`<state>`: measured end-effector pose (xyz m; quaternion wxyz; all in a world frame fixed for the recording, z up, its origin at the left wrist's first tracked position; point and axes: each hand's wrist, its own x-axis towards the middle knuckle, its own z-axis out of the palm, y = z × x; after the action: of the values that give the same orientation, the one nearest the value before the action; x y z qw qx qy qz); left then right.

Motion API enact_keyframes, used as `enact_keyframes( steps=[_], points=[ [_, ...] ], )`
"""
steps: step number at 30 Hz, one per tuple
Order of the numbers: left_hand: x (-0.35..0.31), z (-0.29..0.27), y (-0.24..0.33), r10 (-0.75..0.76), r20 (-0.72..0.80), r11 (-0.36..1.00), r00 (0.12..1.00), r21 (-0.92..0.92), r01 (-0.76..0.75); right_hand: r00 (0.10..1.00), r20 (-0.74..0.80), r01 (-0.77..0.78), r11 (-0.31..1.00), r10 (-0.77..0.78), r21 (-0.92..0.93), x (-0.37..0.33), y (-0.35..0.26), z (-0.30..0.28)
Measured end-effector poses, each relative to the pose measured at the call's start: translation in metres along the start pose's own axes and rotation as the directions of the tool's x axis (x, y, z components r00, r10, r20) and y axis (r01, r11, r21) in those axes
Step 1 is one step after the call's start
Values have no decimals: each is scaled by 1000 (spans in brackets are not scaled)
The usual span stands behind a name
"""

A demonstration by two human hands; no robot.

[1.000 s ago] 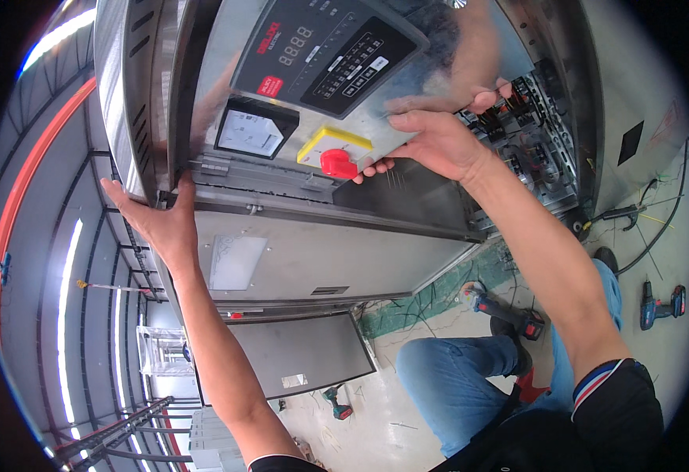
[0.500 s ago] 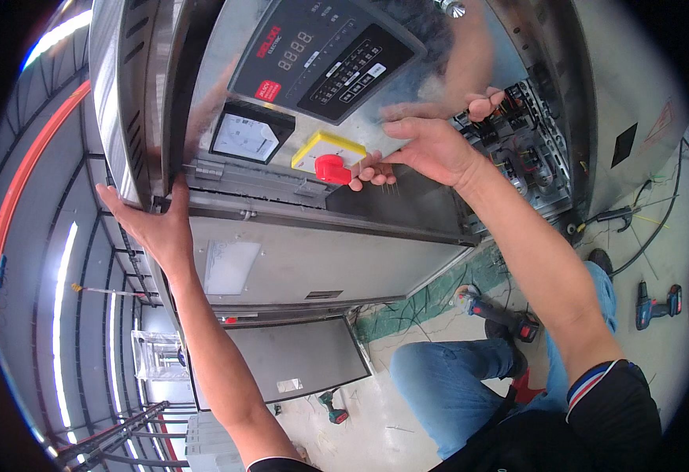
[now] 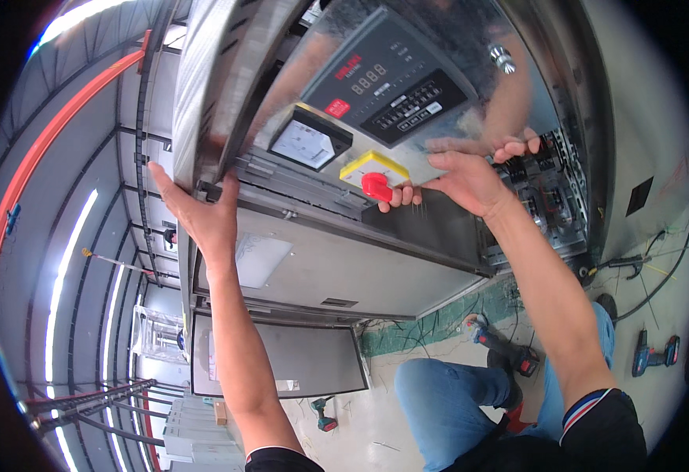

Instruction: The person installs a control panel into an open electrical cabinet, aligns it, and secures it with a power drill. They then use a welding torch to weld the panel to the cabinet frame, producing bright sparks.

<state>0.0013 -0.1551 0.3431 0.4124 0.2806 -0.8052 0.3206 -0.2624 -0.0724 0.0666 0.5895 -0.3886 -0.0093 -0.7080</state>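
A shiny metal instrument panel sits tilted at the front of an open steel cabinet. It carries a black control unit with a display, a square dial meter and a red rotary switch on a yellow plate. My right hand grips the panel's lower edge, thumb in front, with some fingers curled under beside the switch. Against the upright frame on the left rests my left hand, thumb and fingers spread. Several thin wires or pins hang below the right fingers. The panel's back is hidden.
Wired electrical components fill the cabinet's right side. On the floor lie a blue cordless drill, another cordless tool near my legs, a green drill and a black cable. A flat grey board stands below the cabinet.
The view has shifted, so the cabinet, panel and hands appear farther right and slightly lower. Both hands keep their places, the right on the panel edge, the left at the frame.
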Motion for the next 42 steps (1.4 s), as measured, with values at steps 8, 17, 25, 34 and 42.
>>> enact_keyframes(
  steps=[8,17,25,34,42],
  points=[
    [-33,-16,14,-155,-61,984,986,-92,150,994,-70,82,997,-81,14,-3,-4,16],
    [-37,7,33,-450,19,881,893,-152,447,998,-34,54,998,-53,44,-2,-1,3],
    [-30,14,29,-366,19,930,930,-37,367,971,-228,101,990,-76,102,-3,11,-4],
    [-29,3,66,271,123,942,955,-236,-237,957,-288,64,994,-36,86,-5,13,-7],
    [13,42,49,174,279,943,944,-323,-78,959,-277,97,990,-67,98,-2,12,-9]
  ],
)
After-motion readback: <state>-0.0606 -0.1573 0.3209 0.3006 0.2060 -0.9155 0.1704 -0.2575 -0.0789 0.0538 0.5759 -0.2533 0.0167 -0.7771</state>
